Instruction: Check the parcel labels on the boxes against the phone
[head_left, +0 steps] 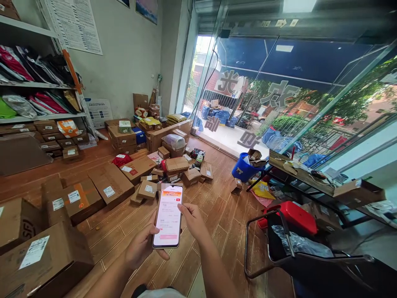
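Note:
A smartphone [169,221] is held upright in front of me, its lit screen facing me with a white and pink page and an orange banner on top. My left hand [140,243] is closed around its lower left side, the thumb over the edge of the screen and fingers behind. At the upper right edge of the phone is my right hand [194,221], closed against it with the thumb on the screen; its other fingers are mostly hidden. Just beyond the phone, a small labelled cardboard box [147,190] lies on the floor among other parcels.
Large cardboard boxes [46,260] line the floor at left. Shelves [37,86] hold bagged clothes. A blue bin [243,169], a table [305,178], a red stool [294,217] and a black chair [322,265] stand at right. Glass doors [266,62] are ahead.

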Demonstrator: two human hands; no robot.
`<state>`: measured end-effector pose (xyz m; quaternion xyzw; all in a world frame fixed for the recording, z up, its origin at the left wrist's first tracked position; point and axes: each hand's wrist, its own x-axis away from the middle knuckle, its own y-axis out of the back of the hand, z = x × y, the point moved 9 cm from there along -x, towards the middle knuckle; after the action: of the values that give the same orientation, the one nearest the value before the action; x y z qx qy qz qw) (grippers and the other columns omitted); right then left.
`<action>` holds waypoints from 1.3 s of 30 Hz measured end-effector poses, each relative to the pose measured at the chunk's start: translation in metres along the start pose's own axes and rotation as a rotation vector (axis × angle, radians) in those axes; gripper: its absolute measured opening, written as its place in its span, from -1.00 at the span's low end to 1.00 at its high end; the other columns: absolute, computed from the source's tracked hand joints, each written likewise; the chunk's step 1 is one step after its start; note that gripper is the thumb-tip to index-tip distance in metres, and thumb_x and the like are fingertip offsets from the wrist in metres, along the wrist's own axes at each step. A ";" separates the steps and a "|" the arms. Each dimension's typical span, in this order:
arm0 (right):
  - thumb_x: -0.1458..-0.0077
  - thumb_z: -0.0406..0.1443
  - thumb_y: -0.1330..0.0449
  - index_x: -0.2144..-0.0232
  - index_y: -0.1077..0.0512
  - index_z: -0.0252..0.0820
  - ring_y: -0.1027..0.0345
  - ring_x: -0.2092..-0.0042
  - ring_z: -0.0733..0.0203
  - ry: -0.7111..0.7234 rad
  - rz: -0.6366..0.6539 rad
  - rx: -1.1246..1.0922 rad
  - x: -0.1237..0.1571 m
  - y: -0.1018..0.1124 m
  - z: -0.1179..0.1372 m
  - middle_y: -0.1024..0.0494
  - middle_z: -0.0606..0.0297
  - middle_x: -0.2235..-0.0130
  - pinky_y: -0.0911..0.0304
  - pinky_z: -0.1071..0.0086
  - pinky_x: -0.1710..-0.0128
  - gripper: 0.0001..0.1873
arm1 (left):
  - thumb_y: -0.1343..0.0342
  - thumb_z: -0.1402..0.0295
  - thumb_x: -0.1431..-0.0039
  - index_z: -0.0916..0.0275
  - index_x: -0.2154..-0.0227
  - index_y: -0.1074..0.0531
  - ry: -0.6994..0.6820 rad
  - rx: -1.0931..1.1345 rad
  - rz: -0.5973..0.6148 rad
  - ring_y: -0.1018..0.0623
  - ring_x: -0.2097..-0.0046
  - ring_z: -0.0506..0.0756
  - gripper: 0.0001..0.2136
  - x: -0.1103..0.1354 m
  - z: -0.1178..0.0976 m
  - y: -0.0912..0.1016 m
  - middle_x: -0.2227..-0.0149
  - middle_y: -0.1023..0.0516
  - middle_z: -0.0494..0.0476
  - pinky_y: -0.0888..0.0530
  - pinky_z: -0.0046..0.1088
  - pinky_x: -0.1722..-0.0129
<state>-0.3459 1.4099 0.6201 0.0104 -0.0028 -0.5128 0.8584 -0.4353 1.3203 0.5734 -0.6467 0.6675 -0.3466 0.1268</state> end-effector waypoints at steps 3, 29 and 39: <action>-0.04 0.09 -0.09 0.54 -0.46 -0.26 -0.25 0.40 0.21 0.020 0.033 -0.017 0.000 0.000 0.004 -0.44 0.30 0.50 -0.14 0.35 0.34 -0.47 | -0.07 0.30 0.02 0.00 -0.31 0.37 0.004 0.005 0.021 -0.46 0.01 0.44 -0.10 -0.001 -0.001 -0.004 -0.07 -0.39 0.33 -0.56 -0.30 0.58; -0.05 0.05 -0.11 0.50 -0.49 -0.23 -0.31 0.35 0.17 0.035 0.097 -0.013 0.009 0.012 0.010 -0.51 0.28 0.46 -0.21 0.30 0.26 -0.53 | -0.08 0.28 0.04 -0.07 -0.30 0.33 -0.017 0.039 0.090 -0.49 0.05 0.39 -0.11 0.002 0.008 -0.016 -0.17 -0.28 0.31 -0.55 -0.34 0.62; 0.11 -0.19 -0.28 0.22 -0.48 -0.21 -0.41 0.23 0.10 0.034 0.259 -0.009 0.022 0.005 0.010 -0.57 0.20 0.24 -0.28 0.23 0.19 -0.65 | -0.10 0.28 0.08 -0.03 -0.30 0.23 -0.012 0.006 0.091 -0.53 0.20 0.27 -0.12 0.006 0.004 -0.024 0.12 -0.50 0.24 -0.57 -0.30 0.59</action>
<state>-0.3314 1.3928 0.6305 0.0149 0.0129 -0.3973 0.9175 -0.4149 1.3150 0.5867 -0.6173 0.6944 -0.3387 0.1485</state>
